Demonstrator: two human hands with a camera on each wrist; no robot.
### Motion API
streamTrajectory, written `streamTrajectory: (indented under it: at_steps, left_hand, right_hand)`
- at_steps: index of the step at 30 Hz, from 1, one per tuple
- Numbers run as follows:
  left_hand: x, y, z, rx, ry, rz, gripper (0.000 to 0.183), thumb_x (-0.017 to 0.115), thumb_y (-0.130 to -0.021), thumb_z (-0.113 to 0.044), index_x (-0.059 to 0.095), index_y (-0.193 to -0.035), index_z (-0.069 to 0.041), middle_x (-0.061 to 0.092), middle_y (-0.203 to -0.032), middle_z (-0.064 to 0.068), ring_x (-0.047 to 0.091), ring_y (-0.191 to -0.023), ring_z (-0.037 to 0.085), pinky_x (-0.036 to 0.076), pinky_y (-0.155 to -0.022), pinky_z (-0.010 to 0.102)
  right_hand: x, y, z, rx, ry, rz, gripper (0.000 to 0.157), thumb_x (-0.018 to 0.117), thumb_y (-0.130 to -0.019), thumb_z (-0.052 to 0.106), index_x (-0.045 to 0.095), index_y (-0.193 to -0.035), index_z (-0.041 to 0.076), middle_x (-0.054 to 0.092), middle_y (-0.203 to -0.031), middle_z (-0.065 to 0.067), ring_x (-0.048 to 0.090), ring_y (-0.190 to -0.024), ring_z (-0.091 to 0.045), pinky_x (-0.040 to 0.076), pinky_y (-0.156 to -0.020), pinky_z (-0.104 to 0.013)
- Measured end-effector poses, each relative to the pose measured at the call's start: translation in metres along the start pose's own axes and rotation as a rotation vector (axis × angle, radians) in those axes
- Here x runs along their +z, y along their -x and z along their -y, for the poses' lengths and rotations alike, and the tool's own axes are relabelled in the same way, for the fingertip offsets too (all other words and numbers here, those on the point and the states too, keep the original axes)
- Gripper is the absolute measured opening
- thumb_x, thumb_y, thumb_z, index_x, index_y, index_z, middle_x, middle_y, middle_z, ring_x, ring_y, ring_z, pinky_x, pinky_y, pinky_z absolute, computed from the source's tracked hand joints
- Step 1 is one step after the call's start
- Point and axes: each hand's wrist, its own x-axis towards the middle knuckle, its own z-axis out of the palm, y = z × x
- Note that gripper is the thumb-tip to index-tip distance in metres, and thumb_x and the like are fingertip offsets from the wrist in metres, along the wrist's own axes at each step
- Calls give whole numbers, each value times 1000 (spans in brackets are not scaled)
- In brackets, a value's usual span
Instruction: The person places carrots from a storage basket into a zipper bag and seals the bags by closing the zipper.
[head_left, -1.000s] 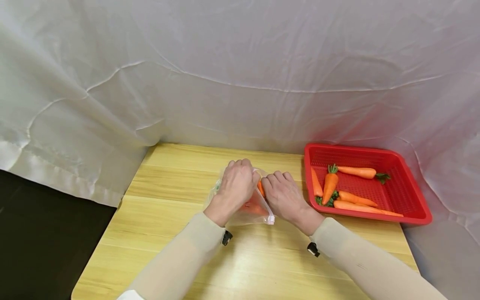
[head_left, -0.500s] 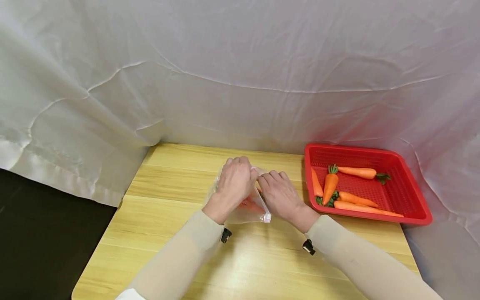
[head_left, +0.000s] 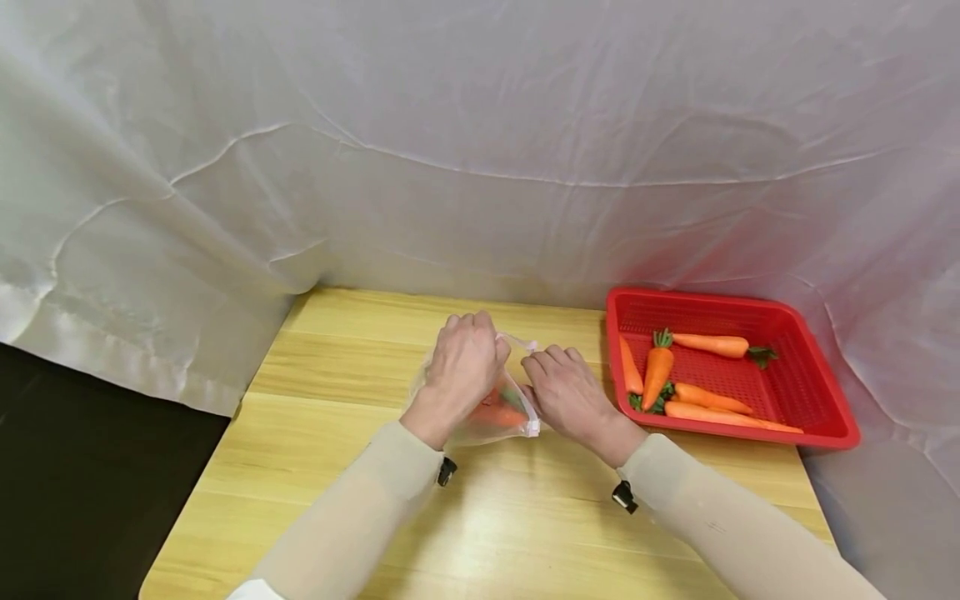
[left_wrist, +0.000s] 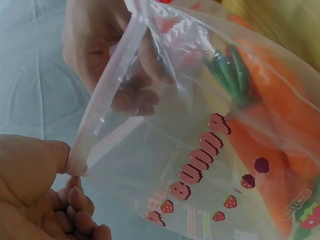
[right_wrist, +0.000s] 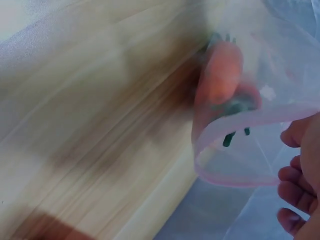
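Note:
A clear zip bag (head_left: 487, 429) with pink lettering and strawberry prints holds orange carrots (left_wrist: 265, 160) with green tops. My left hand (head_left: 465, 362) pinches the bag's rim between thumb and finger, plain in the left wrist view. The bag mouth stands apart, facing right. Beside that mouth is my right hand (head_left: 570, 392), its fingers loosely curled with nothing seen between them. In the right wrist view, the right hand (right_wrist: 305, 170) is close to the pink rim (right_wrist: 240, 182); whether it touches the plastic, I cannot tell.
A red perforated basket (head_left: 828, 400) stands at the table's back right with several carrots (head_left: 712, 343) in it. Pale cloth (head_left: 480, 225) hangs behind the wooden table (head_left: 315, 467). A dark area (head_left: 97, 467) lies beyond the left edge.
A carrot at the right hand by the bag mouth has passed into the bag. The right hand has moved in, then back slightly right. The left hand keeps its hold on the rim.

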Motion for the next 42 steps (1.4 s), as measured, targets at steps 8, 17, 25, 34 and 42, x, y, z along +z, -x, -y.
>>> streamTrajectory:
  at_steps: [8, 17, 25, 34, 42]
  left_hand:
    - [7, 6, -1, 16, -79, 27, 21, 63, -96, -17, 57, -79, -6, 52, -68, 4, 49, -64, 23, 45, -69, 36]
    - [4, 11, 4, -46, -34, 103, 21, 60, -98, -17, 56, -81, -6, 49, -69, 3, 46, -68, 22, 42, -71, 34]
    - [6, 13, 3, -39, -37, 85, 20, 63, -96, -16, 55, -80, -8, 50, -70, 2, 46, -69, 22, 42, -71, 33]
    - [10, 14, 2, 23, -166, -9, 17, 64, -92, -15, 54, -80, -10, 51, -72, 3, 45, -72, 23, 42, -67, 33]
    - [9, 18, 6, 56, -194, -49, 17, 66, -90, -14, 55, -79, -10, 49, -70, 2, 43, -69, 22, 41, -65, 32]
  right_hand:
    - [3, 3, -6, -9, -7, 11, 22, 77, -90, 21, 65, -103, 8, 69, -95, -5, 62, -90, -28, 45, -72, -39]
    - [-15, 14, -27, 13, -19, -59, 22, 77, -90, 19, 68, -104, 4, 72, -97, -10, 63, -91, -32, 47, -75, -43]
    - [-32, 35, -67, 83, 13, -78, 19, 73, -90, 16, 67, -101, 2, 72, -96, -14, 61, -89, -36, 46, -75, -48]
    - [-50, 80, -113, 157, 89, -49, 19, 75, -85, 13, 63, -94, 0, 66, -84, -16, 60, -84, -40, 41, -68, -47]
    - [-58, 117, -149, 198, 135, -12, 23, 75, -81, 13, 57, -88, 0, 59, -77, -16, 58, -81, -43, 38, -65, -50]
